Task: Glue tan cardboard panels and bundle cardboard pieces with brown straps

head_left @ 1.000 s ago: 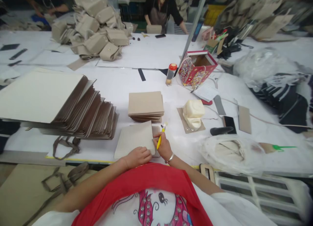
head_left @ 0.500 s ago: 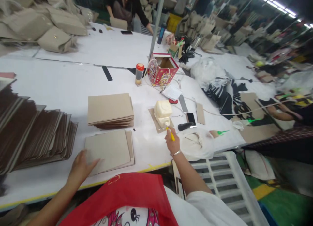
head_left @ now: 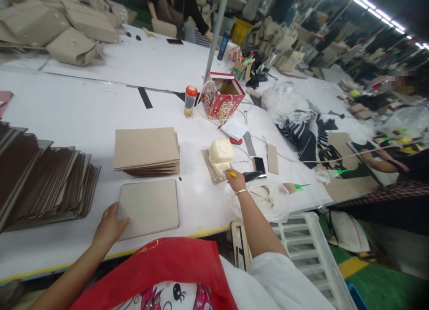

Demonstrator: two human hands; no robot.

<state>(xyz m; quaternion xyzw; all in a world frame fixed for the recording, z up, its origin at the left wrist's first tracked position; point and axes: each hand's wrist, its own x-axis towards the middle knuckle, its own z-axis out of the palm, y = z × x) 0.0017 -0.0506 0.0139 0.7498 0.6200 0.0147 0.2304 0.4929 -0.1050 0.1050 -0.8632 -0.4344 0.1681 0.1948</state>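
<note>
At the lower left, my left hand (head_left: pixel 109 227) rests at the left edge of a beige rectangular panel (head_left: pixel 149 209), thumb spread from the fingers. The panel lies flat, squared on what seems to be another beneath it. My right hand (head_left: pixel 236 181) is closed around a yellow handle (head_left: pixel 232 174), which looks like a glue brush; its tip is hidden. Just beyond that hand sits a cream, glue-coated container (head_left: pixel 221 151) on a piece of brown board (head_left: pixel 208 167). A neat stack of tan panels (head_left: pixel 145 149) lies behind the beige panel.
Many brown-edged panels (head_left: pixel 50 180) lean together at left. A red patterned box (head_left: pixel 223 97) and a red-lidded bottle (head_left: pixel 190 102) stand behind the container. To the right are a phone (head_left: pixel 259 165), a black-handled object (head_left: pixel 252 176) and a plastic bag (head_left: pixel 261 200). Co-workers are across and at right.
The two offset beige panels now lie squared together. My right hand has turned, and the yellow handle now points more toward the camera near the container. My left hand stays at the panel's edge.
</note>
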